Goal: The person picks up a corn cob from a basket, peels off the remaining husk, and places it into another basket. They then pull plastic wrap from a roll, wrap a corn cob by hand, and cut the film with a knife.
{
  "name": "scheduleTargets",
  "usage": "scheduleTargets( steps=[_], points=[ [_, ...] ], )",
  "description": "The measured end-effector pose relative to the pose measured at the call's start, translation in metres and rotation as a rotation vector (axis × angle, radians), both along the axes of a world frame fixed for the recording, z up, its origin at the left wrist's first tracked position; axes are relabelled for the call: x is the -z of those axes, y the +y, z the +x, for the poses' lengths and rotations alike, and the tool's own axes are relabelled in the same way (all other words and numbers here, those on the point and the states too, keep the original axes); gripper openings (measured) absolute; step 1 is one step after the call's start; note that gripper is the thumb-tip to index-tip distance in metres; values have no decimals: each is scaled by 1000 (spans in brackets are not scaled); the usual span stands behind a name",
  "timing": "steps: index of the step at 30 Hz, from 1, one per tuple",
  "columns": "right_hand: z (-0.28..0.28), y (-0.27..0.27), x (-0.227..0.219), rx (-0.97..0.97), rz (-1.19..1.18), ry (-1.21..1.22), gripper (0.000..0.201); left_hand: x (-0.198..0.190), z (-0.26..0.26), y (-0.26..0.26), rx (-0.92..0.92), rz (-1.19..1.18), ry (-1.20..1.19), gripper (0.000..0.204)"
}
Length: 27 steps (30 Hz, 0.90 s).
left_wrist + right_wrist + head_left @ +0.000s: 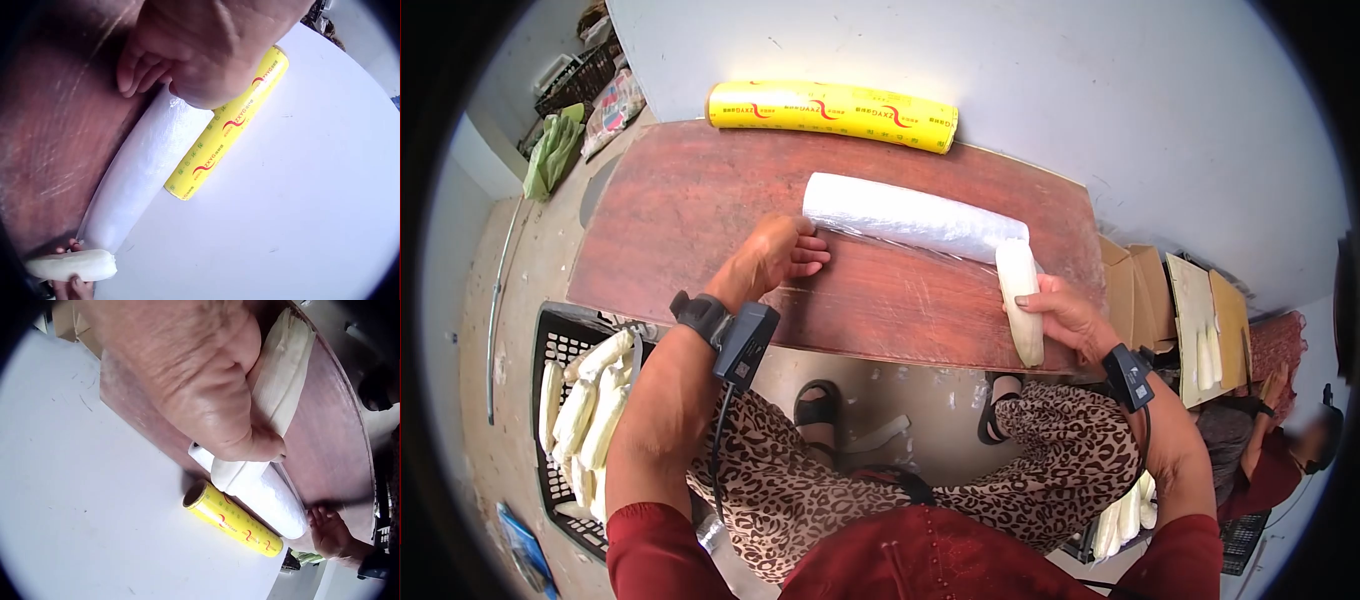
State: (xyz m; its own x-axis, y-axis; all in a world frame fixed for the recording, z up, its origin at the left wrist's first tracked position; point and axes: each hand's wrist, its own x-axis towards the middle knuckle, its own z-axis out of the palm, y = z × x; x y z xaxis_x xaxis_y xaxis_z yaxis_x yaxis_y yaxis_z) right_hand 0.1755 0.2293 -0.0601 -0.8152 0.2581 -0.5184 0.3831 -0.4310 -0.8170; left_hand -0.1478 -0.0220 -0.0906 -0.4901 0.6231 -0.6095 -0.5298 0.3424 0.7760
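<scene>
My right hand (1068, 312) grips an ear of corn in its pale husk (1022, 318), thumb across its front. The ear stands over the near right end of a white roll of plastic wrap (910, 212) lying on the table. In the right wrist view the thumb presses along the husk (284, 381). At the roll's other end is my left hand (785, 250), fingers loosely bent and spread a little, the thumb side right at the roll's edge. The left wrist view shows that hand (194, 56) over the roll's end, its fingertips above the wood.
A yellow printed roll (830, 115) lies along the wall at the back of the red-brown table (670, 220). A black crate (550, 450) of corn ears stands at the left, more ears (1122, 525) at the lower right. Cardboard (1135, 290) and another person (1270, 460) are at the right.
</scene>
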Motion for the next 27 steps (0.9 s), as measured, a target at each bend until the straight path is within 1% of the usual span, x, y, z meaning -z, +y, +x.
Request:
scheduleTargets(
  steps=[4, 7, 10, 13, 16, 19, 22, 25, 27],
  points=[
    [1, 0, 1, -18, 21, -8, 51, -3, 0, 0, 47, 4, -31, 29],
    [1, 0, 1, -23, 23, -12, 51, -4, -2, 1, 56, 30, -77, 31],
    [1, 1, 2, -34, 30, -16, 50, -8, -1, 2, 52, 44, -71, 29],
    [0, -1, -1, -26, 28, -13, 50, -3, -1, 4, 7, 22, -32, 24],
    [0, 0, 0, -33, 29, -17, 50, -3, -1, 5, 31, 20, 9, 23],
    [-1, -2, -3, -28, 43, -23, 50, -3, 1, 6, 3, -8, 49, 18],
    [0, 2, 2, -37, 36, -23, 51, -5, 0, 4, 85, -102, 133, 15],
    [0, 3, 0, -24, 32, 3, 51, -7, -1, -4, 136, -126, 157, 14],
    [-2, 3, -5, -5, 39, 29, 51, -11, -1, -9, 119, -54, 142, 15]
  ],
)
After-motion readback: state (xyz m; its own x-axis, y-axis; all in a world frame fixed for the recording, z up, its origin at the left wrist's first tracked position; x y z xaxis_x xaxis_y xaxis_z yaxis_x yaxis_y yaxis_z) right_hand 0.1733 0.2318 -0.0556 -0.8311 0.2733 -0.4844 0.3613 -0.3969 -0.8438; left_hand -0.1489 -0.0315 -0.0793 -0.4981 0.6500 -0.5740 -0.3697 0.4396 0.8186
